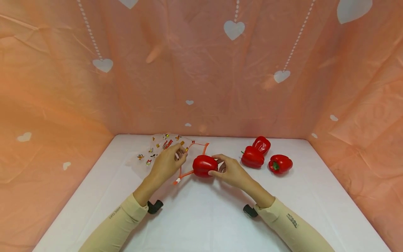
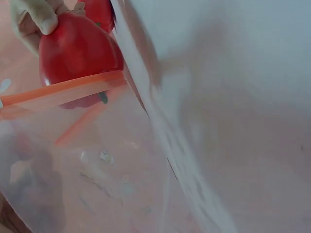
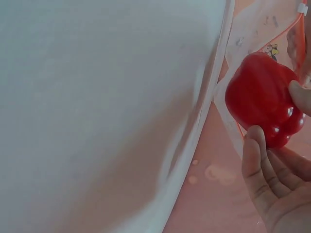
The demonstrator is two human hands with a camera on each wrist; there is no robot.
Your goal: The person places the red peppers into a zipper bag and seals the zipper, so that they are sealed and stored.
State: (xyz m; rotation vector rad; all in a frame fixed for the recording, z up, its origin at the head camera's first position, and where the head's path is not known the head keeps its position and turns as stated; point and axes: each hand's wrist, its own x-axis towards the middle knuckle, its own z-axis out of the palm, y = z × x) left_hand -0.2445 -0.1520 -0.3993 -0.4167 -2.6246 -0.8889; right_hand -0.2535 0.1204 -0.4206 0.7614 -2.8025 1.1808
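Note:
My right hand [image 1: 231, 170] grips a red bell pepper [image 1: 204, 166] by its bottom end, thumb on one side and fingers on the other. In the left wrist view, the pepper's stem end [image 2: 103, 97] shows through the plastic, inside the bag mouth. That clear zip bag [image 2: 112, 179] has orange strips along its mouth and small cartoon prints. My left hand [image 1: 168, 161] holds the bag near its opening with curled fingers, the mouth spread apart. A white slider [image 1: 178, 180] sits at the near corner of the orange strip [image 1: 188, 173].
To the right on the white table [image 1: 201, 224] lie a red pepper with its stem leftward [image 1: 253, 157], another pepper behind it [image 1: 262, 144] and one more farther right [image 1: 280, 164]. An orange cloth with white hearts [image 1: 201, 70] closes off the back and sides.

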